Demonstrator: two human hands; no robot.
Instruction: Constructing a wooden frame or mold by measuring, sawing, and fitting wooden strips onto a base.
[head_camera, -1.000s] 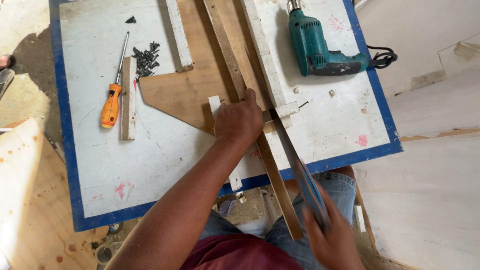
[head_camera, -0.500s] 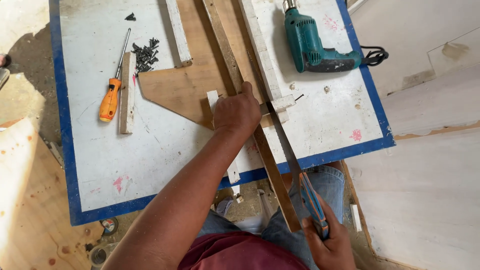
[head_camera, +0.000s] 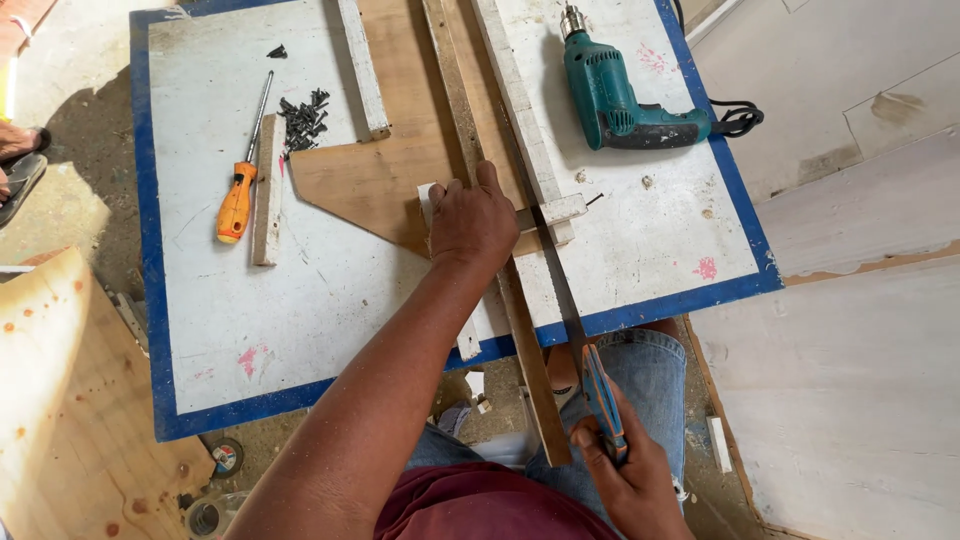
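White, blue-edged table (head_camera: 250, 330): your left hand (head_camera: 472, 222) lies flat, pinning the wooden strip (head_camera: 500, 270); right hand (head_camera: 630, 470) grips the handsaw (head_camera: 585, 350). Saw lightly, straight.

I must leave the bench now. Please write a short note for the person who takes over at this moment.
Left hand presses flat on the wooden strip that crosses the white table.
Right hand grips the handsaw by its blue-orange handle; the blade lies across the strip beside the left hand.
Whether a cut is begun is hidden; the strip looks whole.
Green drill, orange screwdriver and black screws lie on the table, untouched.
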